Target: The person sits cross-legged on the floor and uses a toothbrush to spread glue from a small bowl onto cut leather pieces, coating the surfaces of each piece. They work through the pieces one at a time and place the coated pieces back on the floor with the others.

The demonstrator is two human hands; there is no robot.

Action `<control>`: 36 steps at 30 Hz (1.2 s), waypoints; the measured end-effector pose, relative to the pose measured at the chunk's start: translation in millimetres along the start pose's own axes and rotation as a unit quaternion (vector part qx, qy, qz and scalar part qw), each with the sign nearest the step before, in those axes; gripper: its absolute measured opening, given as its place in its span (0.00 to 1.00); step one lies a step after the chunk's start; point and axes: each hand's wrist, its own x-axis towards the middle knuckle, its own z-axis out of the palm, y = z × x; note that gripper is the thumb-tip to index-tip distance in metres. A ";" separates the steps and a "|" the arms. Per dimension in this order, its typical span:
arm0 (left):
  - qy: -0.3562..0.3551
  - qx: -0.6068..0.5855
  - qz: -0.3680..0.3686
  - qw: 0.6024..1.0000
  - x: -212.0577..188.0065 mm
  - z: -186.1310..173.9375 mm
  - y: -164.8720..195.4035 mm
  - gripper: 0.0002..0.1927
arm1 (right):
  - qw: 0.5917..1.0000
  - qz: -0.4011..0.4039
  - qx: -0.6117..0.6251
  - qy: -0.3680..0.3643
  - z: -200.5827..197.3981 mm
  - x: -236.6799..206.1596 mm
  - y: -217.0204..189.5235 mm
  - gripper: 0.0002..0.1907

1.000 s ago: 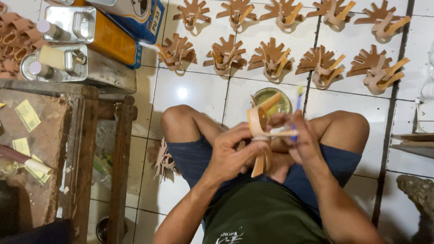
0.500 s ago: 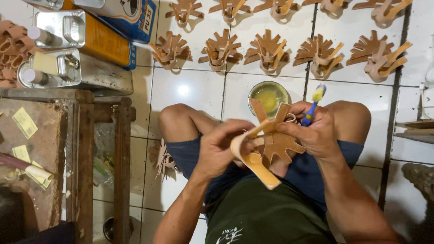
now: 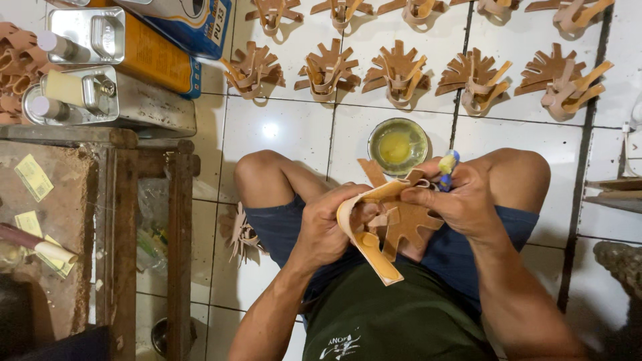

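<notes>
Two hands work over the person's lap, between the bent knees. Left hand (image 3: 328, 224) is wrapped around a tan strap (image 3: 364, 234) that loops from its fingers down to a yellow-smeared end near the green shirt. Right hand (image 3: 458, 200) pinches the far end of the strap with thumb and forefinger, and also grips a small brush (image 3: 447, 164) with a yellow-blue tip, poking up above the knuckles. Between the hands sits a brown leather cutout (image 3: 408, 220) with notched, finger-like edges, touching the strap. Just beyond the hands, on the white floor tiles (image 3: 287, 130), stands a small bowl (image 3: 398, 146) of yellow glue. Rows of finished pieces (image 3: 400, 70) of the same kind lie farther out. To the left, metal cans (image 3: 100, 100) lie beside a worn wooden bench (image 3: 60, 220).
</notes>
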 end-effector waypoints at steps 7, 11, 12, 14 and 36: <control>0.094 -0.176 -0.088 0.976 1.0 -6.9 -9.3 0.19 | 0.987 -0.008 0.113 0.114 2.2 4.4 -9.9 0.13; 0.075 -0.259 -0.151 0.951 1.0 -0.1 -19.5 0.15 | 0.997 0.032 0.067 0.037 8.1 2.3 -11.7 0.11; 0.065 -0.261 -0.155 0.951 -0.5 2.7 -21.6 0.15 | 0.993 0.052 0.105 0.030 10.4 0.8 -9.6 0.10; 0.056 -0.266 -0.162 0.949 -2.7 7.1 -26.0 0.14 | 0.979 0.092 0.180 0.011 15.2 -1.3 -3.0 0.10; 0.041 -0.156 -0.157 0.974 2.5 14.6 -27.3 0.12 | 0.997 0.070 0.036 0.018 23.6 -5.5 -17.6 0.06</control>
